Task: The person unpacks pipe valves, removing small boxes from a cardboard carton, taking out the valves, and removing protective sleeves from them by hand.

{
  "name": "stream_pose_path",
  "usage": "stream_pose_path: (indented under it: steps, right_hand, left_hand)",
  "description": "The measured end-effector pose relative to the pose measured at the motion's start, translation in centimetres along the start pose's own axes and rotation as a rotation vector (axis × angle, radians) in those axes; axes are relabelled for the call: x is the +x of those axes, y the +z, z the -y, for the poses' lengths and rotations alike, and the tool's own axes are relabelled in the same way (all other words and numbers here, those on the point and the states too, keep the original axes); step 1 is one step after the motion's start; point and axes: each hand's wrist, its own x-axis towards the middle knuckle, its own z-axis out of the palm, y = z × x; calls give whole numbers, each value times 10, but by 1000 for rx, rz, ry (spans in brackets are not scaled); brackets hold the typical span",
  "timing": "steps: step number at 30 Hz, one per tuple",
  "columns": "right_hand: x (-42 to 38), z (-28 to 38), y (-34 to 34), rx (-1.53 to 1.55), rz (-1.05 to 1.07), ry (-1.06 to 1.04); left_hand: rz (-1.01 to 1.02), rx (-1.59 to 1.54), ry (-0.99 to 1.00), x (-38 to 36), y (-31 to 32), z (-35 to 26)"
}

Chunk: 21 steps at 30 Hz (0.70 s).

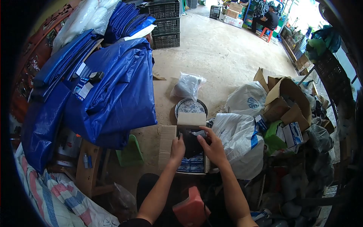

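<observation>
Grasping a dark packet (193,142) from both sides, above an open cardboard box (168,145) set on the concrete floor (215,53). Left hand (177,148): forearm rising from lower centre, wrist straight, fingers curled onto the packet's left edge. Right hand (212,148): forearm angled in from the lower right, palm down, fingers (202,135) spread over the packet's top and right edge, thumb tucked toward the box interior. Packet held just over the box mouth, touching both hands; whether resting on the contents below cannot be told. Box flaps folded outward, blue-and-white printed packs (191,165) visible in its near end.

Left to right across the field: striped woven sacking (60,196); blue tarpaulins (109,90) draped over a wooden bench (89,170); a green stool (130,151) beside the box; black crates (165,24) stacked at rear; a clear bag (187,86) and a patterned round plate (190,107) just beyond the box; a red stool (193,208) between the forearms (near edge of view); a white printed sack (238,138) touching the box's right side; torn cartons (285,102) farther right; a seated person (269,19) well apart at the far end.
</observation>
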Motion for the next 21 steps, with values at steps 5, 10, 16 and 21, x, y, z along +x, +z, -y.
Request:
stream_pose_path:
  steps: [5, 10, 16, 21]
  right_hand:
    - [6, -50, 6, -31, -172, -60]
    - [3, -26, -7, 184, -87, 56]
    - [1, -15, -4, -1, -131, -86]
    - [5, -7, 7, -165, -312, -201]
  left_hand:
    - [47, 459, 259, -21, 8, -25]
    - [379, 169, 264, -32, 0, -47]
    - [492, -11, 163, -48, -1, -60]
    - [15, 100, 29, -14, 4, -23]
